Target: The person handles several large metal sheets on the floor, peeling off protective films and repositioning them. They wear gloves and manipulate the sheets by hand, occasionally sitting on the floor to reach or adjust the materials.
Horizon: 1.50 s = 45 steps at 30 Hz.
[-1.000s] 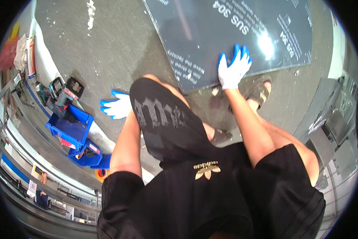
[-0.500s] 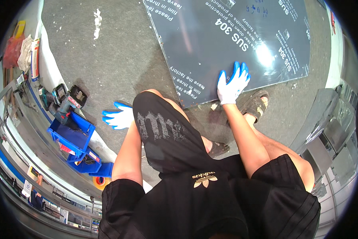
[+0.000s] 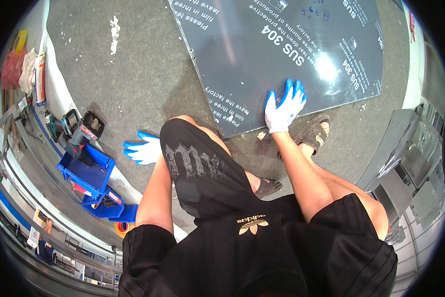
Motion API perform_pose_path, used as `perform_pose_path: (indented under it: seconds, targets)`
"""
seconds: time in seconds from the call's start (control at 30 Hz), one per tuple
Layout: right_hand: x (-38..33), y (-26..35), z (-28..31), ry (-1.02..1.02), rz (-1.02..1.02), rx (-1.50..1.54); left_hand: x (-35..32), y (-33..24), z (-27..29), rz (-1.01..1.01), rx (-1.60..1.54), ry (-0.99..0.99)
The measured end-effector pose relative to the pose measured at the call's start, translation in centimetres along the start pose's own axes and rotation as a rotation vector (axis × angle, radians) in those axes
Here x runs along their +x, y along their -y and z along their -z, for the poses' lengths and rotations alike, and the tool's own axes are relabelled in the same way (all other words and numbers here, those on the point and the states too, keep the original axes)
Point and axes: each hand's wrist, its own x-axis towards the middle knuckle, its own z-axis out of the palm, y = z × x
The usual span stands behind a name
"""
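A large metal sheet (image 3: 242,64) with dark, printed protective film lies at the top of the view, and a bright glare shows on it. On its near edge rests my right hand (image 3: 286,110), in a white glove with blue fingertips, palm down and fingers apart. Beside my left knee, my left hand (image 3: 144,149) wears a matching glove. Its fingers are spread above the grey mat-like surface (image 3: 133,79) and hold nothing; whether it touches that surface I cannot tell.
Blue bins (image 3: 91,171) stand at the left, with a cordless power tool (image 3: 76,143) over one. A tape roll (image 3: 123,227) is below them. Metal rails (image 3: 9,198) run along the left side. Shiny metal pieces (image 3: 410,173) stand at right. My sandalled foot (image 3: 314,134) is near the sheet's edge.
The whole view has shifted slightly, so the sheet and bins appear a little further left. My right hand stays on the sheet with its fingers a bit more upright; my left hand stays spread.
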Motion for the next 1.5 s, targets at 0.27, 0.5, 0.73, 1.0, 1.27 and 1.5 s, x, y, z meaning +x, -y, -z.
perform_pose_path:
  seconds: [0.27,0.5,0.73,1.0,1.27,1.5]
  targets:
    - [0.4,0.6,0.7,-0.012,-0.011,0.017,-0.1,-0.5,0.5,0.014,-0.014,0.004]
    - [2.9,5.6,-0.8,0.074,0.060,0.117,-0.1,-0.1,-0.3,0.047,0.042,0.026]
    - [3.0,7.6,-0.3,0.172,0.046,0.139,-0.3,0.1,-0.9,0.026,0.023,-0.026]
    - [2.8,6.9,0.6,0.363,0.217,0.060,-0.4,-0.1,-0.7,0.048,0.046,-0.043]
    - [1.5,6.5,-0.5,0.245,0.234,0.131,-0.9,0.3,-1.4,0.052,0.050,-0.068]
    - [0.6,3.5,1.9,0.505,0.721,0.166,-0.4,0.2,-0.6,0.050,0.041,-0.095]
